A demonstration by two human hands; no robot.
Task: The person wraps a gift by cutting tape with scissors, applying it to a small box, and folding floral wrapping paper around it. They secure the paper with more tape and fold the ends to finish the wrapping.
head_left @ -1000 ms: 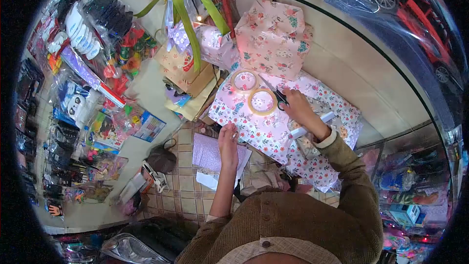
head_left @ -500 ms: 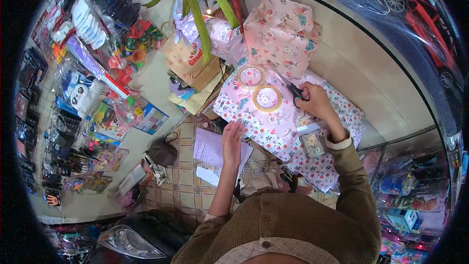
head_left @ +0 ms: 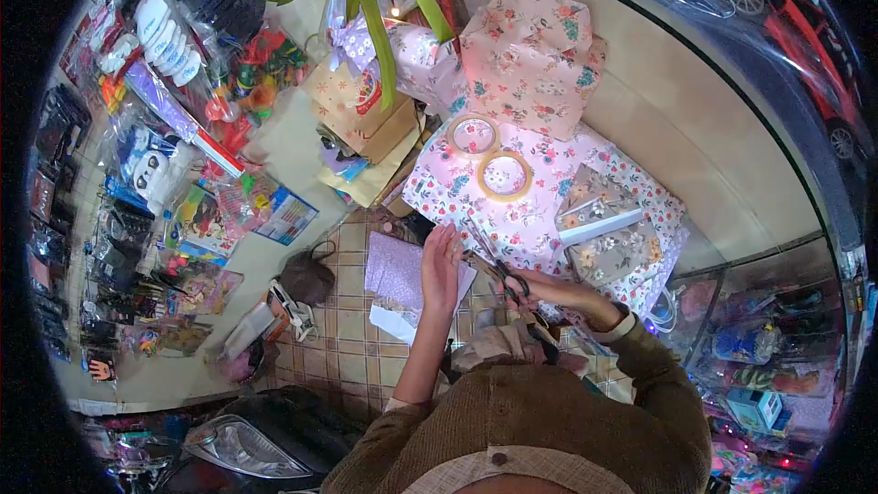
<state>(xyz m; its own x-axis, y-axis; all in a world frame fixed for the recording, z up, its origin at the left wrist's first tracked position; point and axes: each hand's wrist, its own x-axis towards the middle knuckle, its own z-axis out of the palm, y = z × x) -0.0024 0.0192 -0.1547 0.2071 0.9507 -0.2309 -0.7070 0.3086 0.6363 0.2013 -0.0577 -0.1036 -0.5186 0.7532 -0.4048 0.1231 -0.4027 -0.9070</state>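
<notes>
My right hand is closed on black-handled scissors, with the blades pointing up and left across the near edge of the floral wrapping paper. My left hand lies at the paper's left near edge, fingers stretched out and holding nothing. On the paper sit two tape rolls, one behind the other. To their right is a grey flower-patterned packet with a white strip across it. Whether the blades are apart is hard to make out.
A pink floral wrapped piece and a green ribbon are at the back. Brown paper bags stand left of the wrapping paper. Packaged toys cover the left side. A purple sheet lies below my left hand.
My right hand has brought the scissors from beside the tape rolls down and left to the paper's near edge. My left hand has shifted only slightly. The grey packet is now uncovered.
</notes>
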